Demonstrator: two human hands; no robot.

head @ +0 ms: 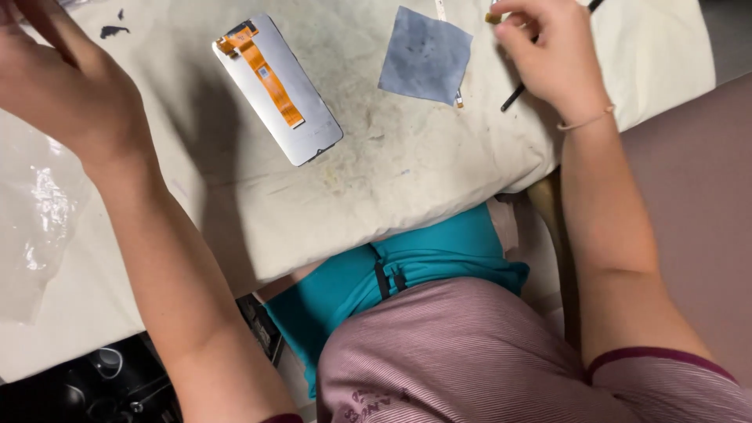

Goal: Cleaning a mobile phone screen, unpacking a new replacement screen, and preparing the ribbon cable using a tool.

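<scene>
A phone screen panel (278, 90) lies face down on a stained white cloth (407, 172), an orange flex cable running along its back. My left hand (63, 86) hovers at the far left, fingers loosely spread, holding nothing I can see. My right hand (548, 55) is at the top right, its fingers pinched on a small tan piece (493, 17) at the frame's top edge. A thin black tool (513, 98) pokes out from under that hand; whether the hand grips it is unclear.
A grey square wipe (425, 55) lies between the panel and my right hand. Clear plastic film (35, 219) sits at the left edge. Small black scraps (113, 30) lie at the top left. Dark gear (110, 384) shows below the table's edge.
</scene>
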